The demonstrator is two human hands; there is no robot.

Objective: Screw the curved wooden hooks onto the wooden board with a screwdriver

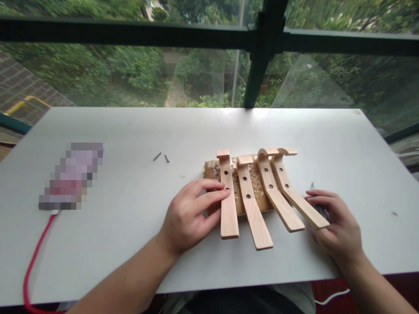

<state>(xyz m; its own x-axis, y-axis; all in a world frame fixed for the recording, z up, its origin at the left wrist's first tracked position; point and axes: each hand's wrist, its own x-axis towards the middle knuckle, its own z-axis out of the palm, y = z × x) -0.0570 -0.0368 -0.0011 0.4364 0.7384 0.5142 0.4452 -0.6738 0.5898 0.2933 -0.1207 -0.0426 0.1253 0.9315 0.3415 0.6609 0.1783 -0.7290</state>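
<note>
Several bent wooden hooks stand against a brown block (212, 171) full of small holes and wrapped in clear film or tape. The leftmost wooden hook (229, 218) has two screw holes; my left hand (188, 213) holds it at its left edge, two fingertips on its face near the lower hole. Dark screws show in the holes of the second hook (258, 222), the third hook (284, 213) and the rightmost hook (303, 205). Right of the block, my right hand (340, 226) is closed around a slim dark screwdriver (321, 211), its thin metal tip pointing away from me.
Two loose screws (157, 156) lie left of the block on the white table (124, 244). A blurred-out phone-like object (75, 170) with a red cable (37, 253) lies further left. A dark-framed window (209, 35) rises behind the table.
</note>
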